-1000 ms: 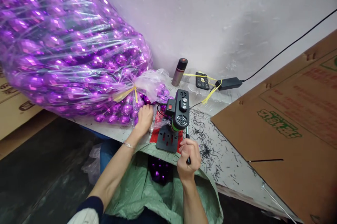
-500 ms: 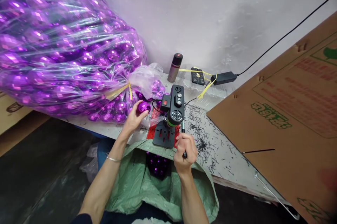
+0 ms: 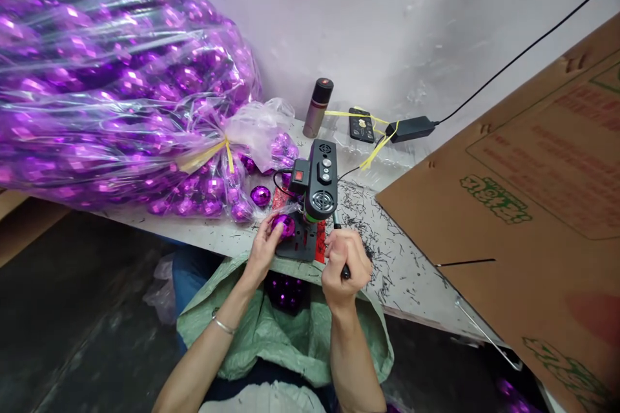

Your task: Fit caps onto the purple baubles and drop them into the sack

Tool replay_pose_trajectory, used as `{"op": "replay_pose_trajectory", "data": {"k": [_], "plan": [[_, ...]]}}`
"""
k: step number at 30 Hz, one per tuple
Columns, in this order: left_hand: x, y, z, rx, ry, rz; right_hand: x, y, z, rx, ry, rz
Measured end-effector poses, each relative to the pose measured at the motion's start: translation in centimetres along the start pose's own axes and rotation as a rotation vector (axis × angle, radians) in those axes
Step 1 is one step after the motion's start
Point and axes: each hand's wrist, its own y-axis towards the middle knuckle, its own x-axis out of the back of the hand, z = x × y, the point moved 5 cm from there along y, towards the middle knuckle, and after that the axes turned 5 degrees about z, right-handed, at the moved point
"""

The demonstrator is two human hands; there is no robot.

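My left hand (image 3: pixel 265 246) grips a shiny purple faceted ball (image 3: pixel 283 226) between thumb and fingers, at the left side of a small black bench machine (image 3: pixel 321 183). My right hand (image 3: pixel 345 264) is wrapped round the black-ended lever (image 3: pixel 345 272) on the machine's right side. The machine stands on a black slotted base plate (image 3: pixel 301 246), with red material under it. Another purple ball (image 3: pixel 260 196) lies on the table just beyond my left hand. Below, an open green woven sack (image 3: pixel 227 329) spreads over my lap, with dark purple balls (image 3: pixel 285 292) inside.
A large clear bag of purple balls (image 3: pixel 121 90), tied with yellow ribbon, fills the left. Behind the machine are a spray can (image 3: pixel 318 107), a phone (image 3: pixel 361 125) and a black power adapter (image 3: pixel 411 129). Black clippings (image 3: pixel 387 258) litter the table; a cardboard box (image 3: pixel 523 206) stands right.
My left hand has brought a ball right and toward me, close to the machine's base. My right hand stays on the lever. The view has shifted slightly.
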Motion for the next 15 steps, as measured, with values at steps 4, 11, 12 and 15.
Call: {"op": "replay_pose_trajectory", "data": {"k": [4,11,12,15], "plan": [[-1.0,-0.1,0.7,-0.194,0.397,-0.036,0.0,-0.3,0.1,0.011,-0.005,0.027],[-2.0,-0.3,1.6,-0.397,0.784,0.004,0.1,-0.3,0.3,0.040,-0.034,0.056],[-2.1,-0.2,1.7,-0.422,0.796,0.031,0.1,-0.3,0.3,0.040,-0.035,0.055],[-2.4,0.0,1.8,-0.454,0.809,0.099,0.0,-0.4,0.2,0.032,-0.033,0.051]]}}
